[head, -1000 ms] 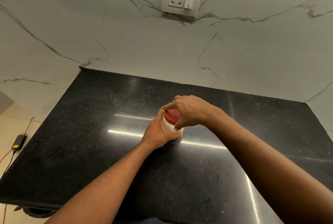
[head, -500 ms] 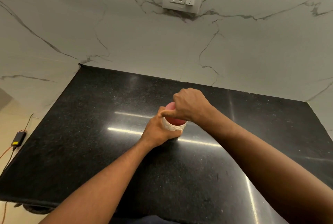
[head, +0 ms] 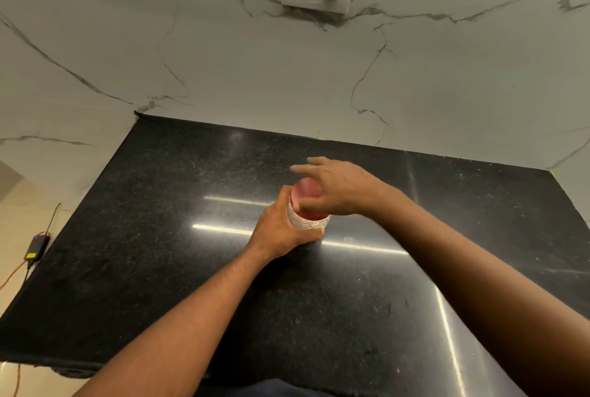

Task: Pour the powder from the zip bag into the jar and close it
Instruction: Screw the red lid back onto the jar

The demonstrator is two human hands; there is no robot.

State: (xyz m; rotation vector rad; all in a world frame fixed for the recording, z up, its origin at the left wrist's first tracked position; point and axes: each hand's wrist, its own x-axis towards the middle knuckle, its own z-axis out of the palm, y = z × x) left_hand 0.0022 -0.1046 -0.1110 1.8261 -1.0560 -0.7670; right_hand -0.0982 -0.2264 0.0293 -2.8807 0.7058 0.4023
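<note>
Right hand (head: 341, 189) uncurled, spread over lid (head: 305, 189) | left hand (head: 282, 232) grips jar (head: 307, 223)

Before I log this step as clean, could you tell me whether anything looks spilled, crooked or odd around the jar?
Nothing stands out. The jar stands upright on the black counter, gripped by the left hand, with its red lid on top under the right hand. No spilled powder is evident around it.
</note>
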